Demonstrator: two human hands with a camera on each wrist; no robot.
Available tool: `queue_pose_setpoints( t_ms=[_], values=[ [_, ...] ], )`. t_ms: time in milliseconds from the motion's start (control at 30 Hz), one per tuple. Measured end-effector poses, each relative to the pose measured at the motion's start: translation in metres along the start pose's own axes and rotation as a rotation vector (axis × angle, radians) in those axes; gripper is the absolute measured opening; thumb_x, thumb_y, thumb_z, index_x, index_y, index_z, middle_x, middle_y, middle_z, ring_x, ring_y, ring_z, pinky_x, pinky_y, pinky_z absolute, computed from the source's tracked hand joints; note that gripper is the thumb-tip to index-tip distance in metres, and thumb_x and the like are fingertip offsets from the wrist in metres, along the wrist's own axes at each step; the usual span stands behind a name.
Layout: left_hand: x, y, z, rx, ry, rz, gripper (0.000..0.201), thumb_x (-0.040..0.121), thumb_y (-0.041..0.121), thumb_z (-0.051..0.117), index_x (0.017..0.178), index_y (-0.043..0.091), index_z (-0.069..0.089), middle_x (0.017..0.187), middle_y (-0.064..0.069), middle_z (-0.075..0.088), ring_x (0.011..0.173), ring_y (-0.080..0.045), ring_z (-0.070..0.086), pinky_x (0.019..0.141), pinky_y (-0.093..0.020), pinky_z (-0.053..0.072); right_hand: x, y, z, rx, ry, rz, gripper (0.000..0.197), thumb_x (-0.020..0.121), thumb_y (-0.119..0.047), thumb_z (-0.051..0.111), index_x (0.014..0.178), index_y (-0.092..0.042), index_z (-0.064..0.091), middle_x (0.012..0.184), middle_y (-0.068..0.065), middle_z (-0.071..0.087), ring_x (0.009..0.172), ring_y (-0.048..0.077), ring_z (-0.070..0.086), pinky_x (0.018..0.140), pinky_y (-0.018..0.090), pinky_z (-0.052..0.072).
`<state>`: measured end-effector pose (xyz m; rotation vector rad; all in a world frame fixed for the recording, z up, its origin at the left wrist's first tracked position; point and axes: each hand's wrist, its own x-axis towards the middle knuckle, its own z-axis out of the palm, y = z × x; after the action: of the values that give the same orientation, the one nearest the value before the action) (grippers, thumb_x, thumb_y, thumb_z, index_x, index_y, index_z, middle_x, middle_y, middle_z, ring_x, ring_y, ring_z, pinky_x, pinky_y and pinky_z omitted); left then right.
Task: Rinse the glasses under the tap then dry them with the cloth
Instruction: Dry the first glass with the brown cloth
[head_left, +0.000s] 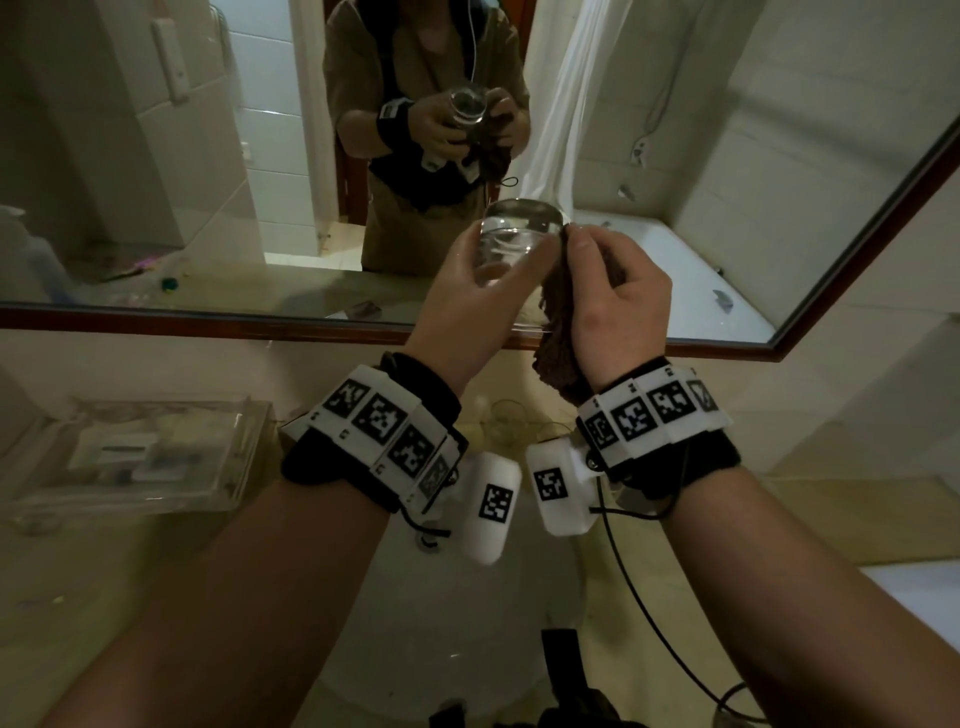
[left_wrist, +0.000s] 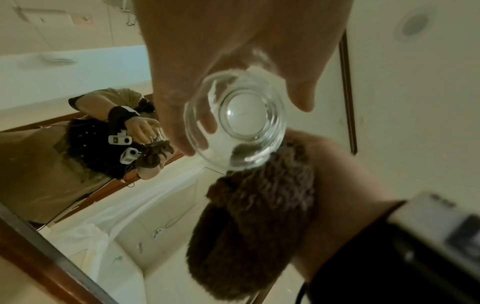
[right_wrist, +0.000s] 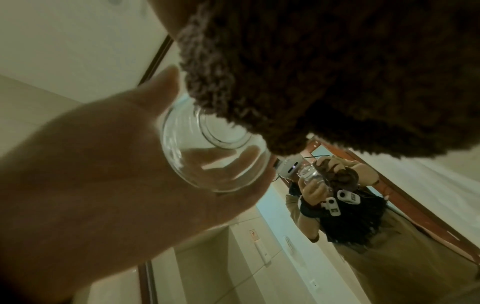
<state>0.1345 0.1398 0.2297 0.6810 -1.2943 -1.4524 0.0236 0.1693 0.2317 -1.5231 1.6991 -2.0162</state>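
A clear drinking glass (head_left: 511, 244) is raised in front of the mirror, gripped round its side by my left hand (head_left: 475, 291). From the left wrist view I look at the glass (left_wrist: 241, 123) from its base, with fingers wrapped round it. My right hand (head_left: 615, 296) pinches a dark brown fluffy cloth (head_left: 558, 332) against the glass rim; the rest of the cloth hangs below the wrist. In the right wrist view the cloth (right_wrist: 337, 72) covers the upper frame and touches the glass (right_wrist: 215, 152). The right fingertips are hidden by the cloth.
A wood-framed mirror (head_left: 208, 325) spans the wall ahead and reflects the person. Below my wrists lies a white sink basin (head_left: 457, 644). A clear plastic tray (head_left: 135, 457) with small items sits on the counter at left. Another glass (head_left: 506, 415) stands behind the basin.
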Motion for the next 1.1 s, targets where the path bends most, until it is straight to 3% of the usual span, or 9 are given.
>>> queue_pose_setpoints(
  t_ms=[33,133,300,400,667,800,900,1033,1100],
  values=[
    [0.001,0.0,0.001,-0.006,0.039,0.008,0.051,0.08,0.04,0.072,0.123,0.019,0.056,0.115,-0.003,0.067,0.108,-0.018,0.064,0.091,-0.036,0.055,0.0,-0.004,0.0,0.004,-0.002,-0.024,0.021,0.09,-0.027,0.054,0.096,-0.016,0.071,0.093,0.003,0.07,0.091,0.012,0.064,0.086,0.031,0.052],
    [0.003,-0.005,-0.001,-0.071,0.107,0.012,0.05,0.086,0.024,0.071,0.129,0.011,0.05,0.114,-0.006,0.067,0.104,-0.019,0.067,0.087,-0.034,0.056,-0.003,-0.01,0.0,0.014,-0.028,-0.091,0.02,0.09,-0.025,0.054,0.096,-0.014,0.07,0.094,0.003,0.07,0.092,0.012,0.064,0.085,0.029,0.051],
    [-0.006,-0.008,0.002,-0.178,0.073,-0.051,0.035,0.09,0.024,0.066,0.12,0.024,0.046,0.118,-0.01,0.064,0.106,-0.031,0.066,0.086,-0.05,0.057,-0.004,0.002,0.0,0.027,-0.041,0.012,0.017,0.093,-0.021,0.054,0.095,-0.017,0.07,0.088,-0.004,0.069,0.087,0.007,0.064,0.08,0.021,0.05],
    [-0.007,-0.007,0.003,-0.161,0.036,-0.05,0.036,0.088,0.03,0.067,0.119,0.026,0.049,0.117,-0.009,0.065,0.105,-0.027,0.067,0.086,-0.05,0.057,-0.001,0.007,-0.003,0.008,-0.063,0.069,0.018,0.095,-0.019,0.053,0.095,-0.014,0.071,0.085,-0.007,0.068,0.083,0.004,0.063,0.076,0.016,0.048],
    [0.001,-0.001,0.008,0.057,0.021,0.014,0.047,0.085,0.036,0.069,0.127,0.023,0.052,0.115,-0.001,0.066,0.107,-0.016,0.065,0.088,-0.034,0.055,0.001,0.004,-0.008,-0.009,-0.045,0.05,0.024,0.091,-0.028,0.053,0.097,-0.014,0.071,0.093,0.001,0.071,0.09,0.012,0.065,0.085,0.035,0.053],
    [0.002,-0.002,0.011,0.019,0.114,0.013,0.048,0.087,0.031,0.07,0.126,0.025,0.044,0.115,-0.001,0.065,0.101,-0.016,0.066,0.082,-0.03,0.056,0.0,-0.009,-0.012,0.034,-0.065,-0.055,0.015,0.091,-0.026,0.053,0.087,-0.03,0.066,0.089,-0.002,0.069,0.088,0.013,0.065,0.083,0.034,0.053],
    [-0.003,0.001,0.016,-0.009,0.114,0.002,0.042,0.086,0.031,0.07,0.119,0.03,0.044,0.117,-0.003,0.064,0.105,-0.021,0.066,0.086,-0.037,0.057,0.0,-0.007,-0.016,0.044,-0.055,-0.087,0.014,0.091,-0.023,0.053,0.088,-0.028,0.066,0.087,-0.004,0.068,0.086,0.013,0.064,0.08,0.03,0.051],
    [-0.01,0.003,0.026,-0.146,0.057,-0.041,0.033,0.088,0.028,0.067,0.114,0.03,0.048,0.117,-0.01,0.065,0.105,-0.027,0.067,0.088,-0.053,0.055,0.006,0.003,-0.024,0.043,-0.105,0.059,0.02,0.096,-0.02,0.051,0.091,-0.016,0.07,0.078,-0.008,0.066,0.073,0.001,0.059,0.066,0.015,0.045],
    [-0.01,0.004,0.03,-0.128,0.079,-0.03,0.036,0.083,0.032,0.069,0.114,0.031,0.05,0.117,-0.009,0.066,0.105,-0.027,0.067,0.089,-0.055,0.054,0.009,0.003,-0.028,0.032,-0.11,0.058,0.02,0.095,-0.022,0.051,0.091,-0.015,0.07,0.078,-0.007,0.066,0.072,0.002,0.059,0.066,0.017,0.044]
  ],
)
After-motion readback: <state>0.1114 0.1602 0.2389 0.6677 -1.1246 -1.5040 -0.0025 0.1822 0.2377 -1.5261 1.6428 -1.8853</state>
